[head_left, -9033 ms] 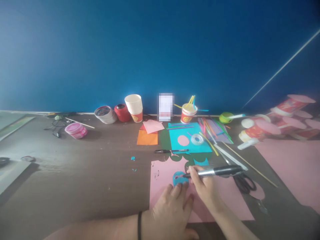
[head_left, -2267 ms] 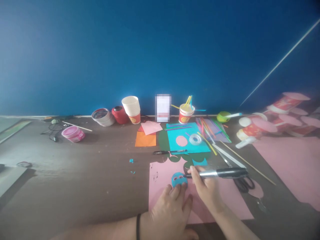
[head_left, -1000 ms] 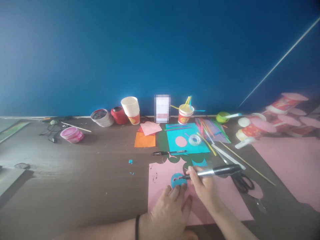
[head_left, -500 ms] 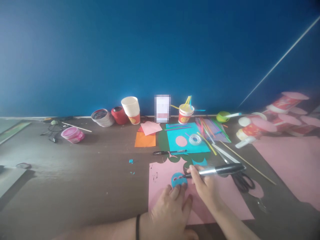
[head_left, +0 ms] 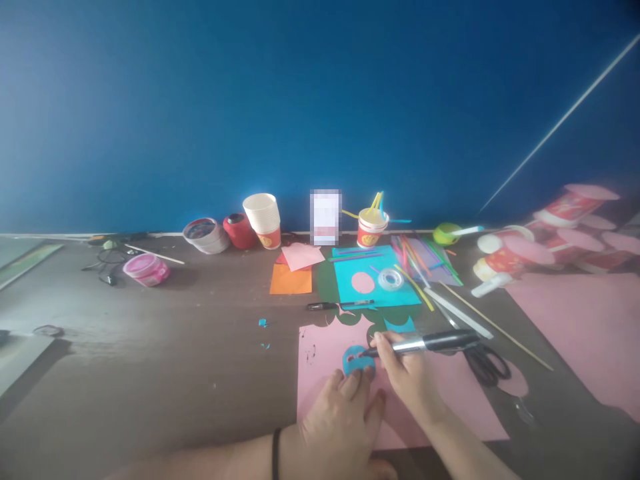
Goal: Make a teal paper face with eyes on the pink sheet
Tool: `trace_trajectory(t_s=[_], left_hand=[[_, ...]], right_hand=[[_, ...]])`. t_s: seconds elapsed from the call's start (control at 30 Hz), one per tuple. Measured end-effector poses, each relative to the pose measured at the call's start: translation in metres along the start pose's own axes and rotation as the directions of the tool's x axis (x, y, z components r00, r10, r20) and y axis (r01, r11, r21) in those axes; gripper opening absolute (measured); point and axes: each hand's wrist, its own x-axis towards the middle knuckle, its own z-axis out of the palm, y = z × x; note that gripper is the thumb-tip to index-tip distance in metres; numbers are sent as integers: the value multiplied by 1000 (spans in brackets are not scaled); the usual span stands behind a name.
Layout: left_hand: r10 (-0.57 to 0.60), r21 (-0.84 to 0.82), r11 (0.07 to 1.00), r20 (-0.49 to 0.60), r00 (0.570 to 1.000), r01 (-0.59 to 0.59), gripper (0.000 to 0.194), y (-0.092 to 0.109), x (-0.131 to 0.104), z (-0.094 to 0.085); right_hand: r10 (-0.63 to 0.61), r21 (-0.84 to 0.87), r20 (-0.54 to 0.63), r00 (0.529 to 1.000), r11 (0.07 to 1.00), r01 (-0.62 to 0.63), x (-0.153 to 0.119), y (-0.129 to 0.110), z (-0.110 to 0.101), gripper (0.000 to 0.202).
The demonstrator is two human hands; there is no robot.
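A small blue paper circle (head_left: 354, 364) with holes or marks on it lies on a pink sheet of paper (head_left: 320, 370) with scalloped cuts along its far edge. My left hand (head_left: 340, 413) rests flat with its fingertips pressing the near edge of the circle. In my right hand (head_left: 407, 373) a black and silver marker (head_left: 440, 341) is gripped near its tip, which touches or hovers just over the circle's right side. Partly under the marker's back end are black-handled scissors (head_left: 487, 363).
Behind the sheet lie a black pen (head_left: 323, 306), a blue sheet (head_left: 350, 293), a tape roll (head_left: 391, 279) and coloured straws (head_left: 415, 257). Stacked cups (head_left: 263, 213) stand by the blue wall. At right are pink-ended cup pieces (head_left: 575, 207), a wooden stick (head_left: 500, 327) and another pink sheet (head_left: 590, 320).
The marker's back end has shifted slightly left, with its tip still at the circle. My left hand stays in place.
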Motion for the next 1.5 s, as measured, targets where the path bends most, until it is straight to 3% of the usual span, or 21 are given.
trace_trajectory(t_s=[0.37,0.97,1.23,1.5], left_hand=[[-5,-23,1000,17,1000,5,75,1,0,-4],[-15,-31,999,4,1000,15,76,1,0,0],[-26,-94,995,36,999,29,75,0,1,-6],[-87,-143,985,49,995,93,71,3,7,-16]], right_hand=[[27,-16,67,997,1000,-26,-2,-2,-1,26],[2,-36,76,997,999,1,-1,-3,-1,26],[115,107,-100,988,989,-104,2,-3,-3,30],[101,191,-134,986,979,-74,9,-10,-5,31]])
